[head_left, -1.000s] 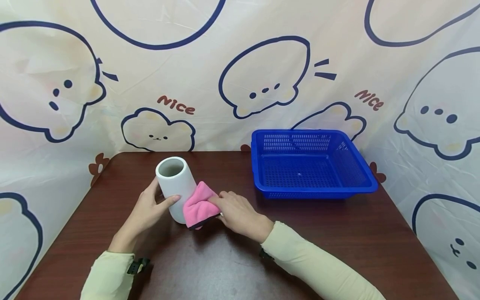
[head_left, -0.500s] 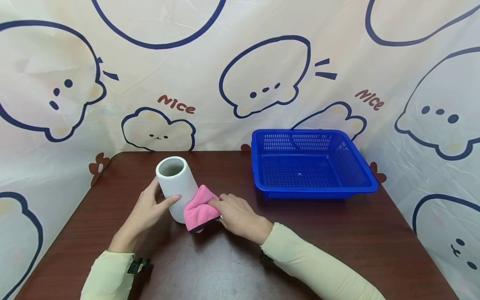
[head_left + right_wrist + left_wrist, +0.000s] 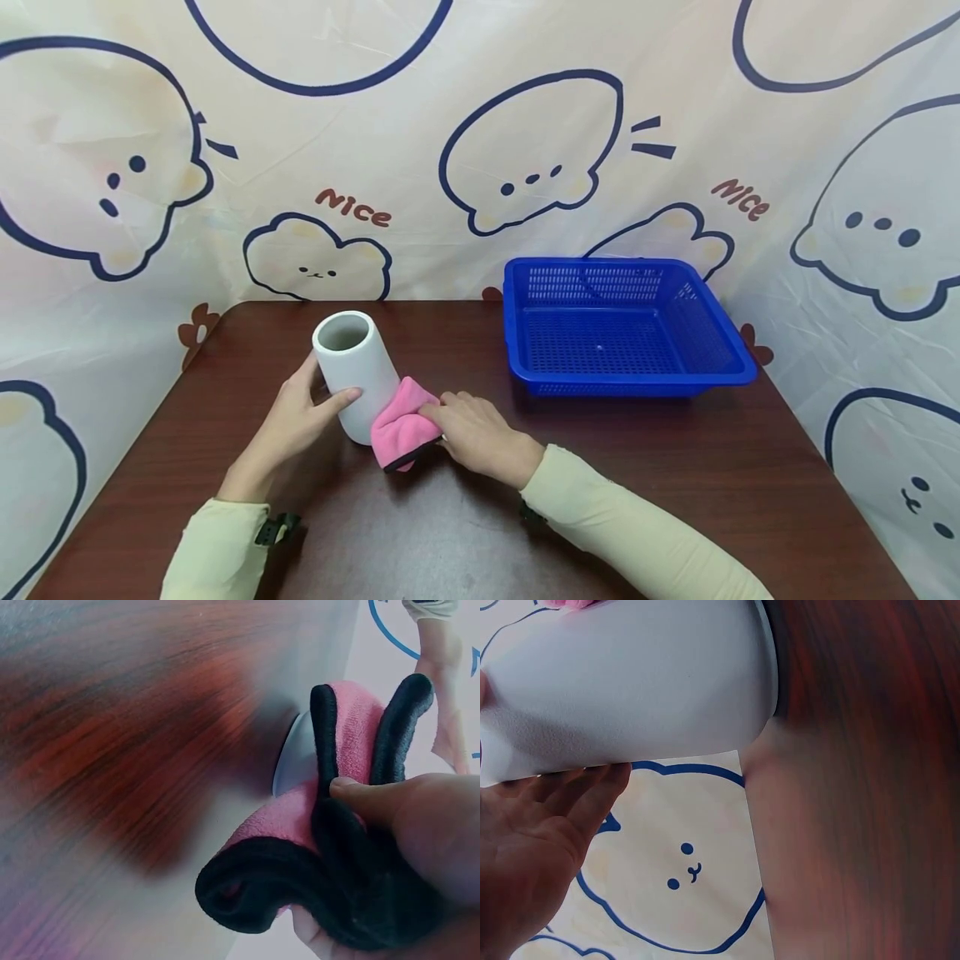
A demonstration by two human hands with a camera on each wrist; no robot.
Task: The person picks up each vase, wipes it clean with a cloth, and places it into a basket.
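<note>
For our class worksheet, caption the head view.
Left hand grips a vase, right hand a cloth at its side; basket to the right.

Pale sheeting (image 3: 420,50) with blue cartoon figures (image 3: 532,179) and brown lettering (image 3: 354,208) hangs behind and beside a reddish-brown, wood-grained table (image 3: 675,467). A soft glare (image 3: 390,533), seemingly from above, lightens its near part.
</note>
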